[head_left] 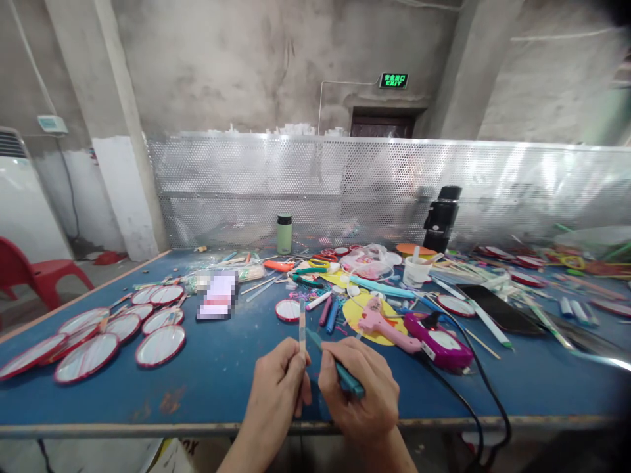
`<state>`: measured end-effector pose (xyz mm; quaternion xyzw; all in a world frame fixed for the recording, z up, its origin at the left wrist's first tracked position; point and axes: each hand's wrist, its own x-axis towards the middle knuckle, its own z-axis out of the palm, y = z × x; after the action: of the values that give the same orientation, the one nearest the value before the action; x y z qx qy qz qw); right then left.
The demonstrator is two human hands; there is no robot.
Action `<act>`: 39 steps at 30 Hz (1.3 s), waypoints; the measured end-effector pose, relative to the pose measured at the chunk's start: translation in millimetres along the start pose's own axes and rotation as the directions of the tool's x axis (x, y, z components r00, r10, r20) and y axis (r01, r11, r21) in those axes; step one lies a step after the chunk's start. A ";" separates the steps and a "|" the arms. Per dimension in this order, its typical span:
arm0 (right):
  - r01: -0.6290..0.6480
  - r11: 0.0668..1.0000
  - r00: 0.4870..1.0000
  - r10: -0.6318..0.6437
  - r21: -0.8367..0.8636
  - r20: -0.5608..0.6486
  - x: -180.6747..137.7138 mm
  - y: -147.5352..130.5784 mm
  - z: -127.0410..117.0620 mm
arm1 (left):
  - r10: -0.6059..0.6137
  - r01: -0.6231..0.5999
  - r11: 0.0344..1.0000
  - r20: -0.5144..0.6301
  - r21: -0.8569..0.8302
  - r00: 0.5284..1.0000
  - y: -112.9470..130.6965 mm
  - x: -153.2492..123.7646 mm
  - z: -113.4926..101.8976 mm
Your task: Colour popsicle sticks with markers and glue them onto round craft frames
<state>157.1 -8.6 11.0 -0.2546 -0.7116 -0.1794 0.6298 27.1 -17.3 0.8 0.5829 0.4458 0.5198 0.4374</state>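
My left hand is closed around a narrow flat stick, which points up and away from me. The stick is pale wood low down and blue-grey near its top. In my right hand is a teal pen-shaped tool, apparently a marker, gripped like a pen. Its front end comes up close to the stick; I cannot tell whether they touch. Just beyond my hands lie a round red-rimmed disc, a purple marker and a blue marker.
Several red-rimmed discs lie at the left, near a phone. At the right are a pink glue gun, a purple device with black cables, and a dark phone. A green bottle and a black flask stand behind.
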 end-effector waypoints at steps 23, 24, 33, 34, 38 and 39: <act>0.011 1.000 1.000 -0.011 0.009 -0.015 1.6 -0.7 0.9 | -0.001 0.001 1.000 -0.005 0.005 1.000 -0.6 0.5 0.8; 0.012 1.000 1.000 -0.012 0.012 -0.011 1.7 -0.5 1.2 | 0.005 -0.005 1.000 -0.007 0.005 1.000 -0.5 0.4 0.8; 0.015 0.999 1.000 -0.014 0.036 -0.021 -0.8 1.1 1.9 | -0.006 0.006 1.000 -0.015 -0.017 1.000 1.1 -0.4 1.0; 0.018 0.998 1.000 -0.017 0.052 -0.015 -0.5 0.9 1.9 | -0.003 0.003 1.000 -0.019 -0.013 1.000 1.5 -0.6 1.0; 0.015 0.999 1.000 -0.015 0.051 0.008 1.2 -0.9 0.8 | 0.007 -0.007 1.000 -0.021 0.010 1.000 2.6 -0.9 1.1; 0.014 0.999 1.000 -0.014 0.042 0.012 1.6 -1.6 0.3 | 0.007 -0.007 1.000 -0.021 0.014 1.000 2.8 -0.8 1.0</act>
<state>155.8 -9.5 12.6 -0.2374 -0.7208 -0.1673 0.6294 28.3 -18.7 3.3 0.5821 0.4519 0.5242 0.4268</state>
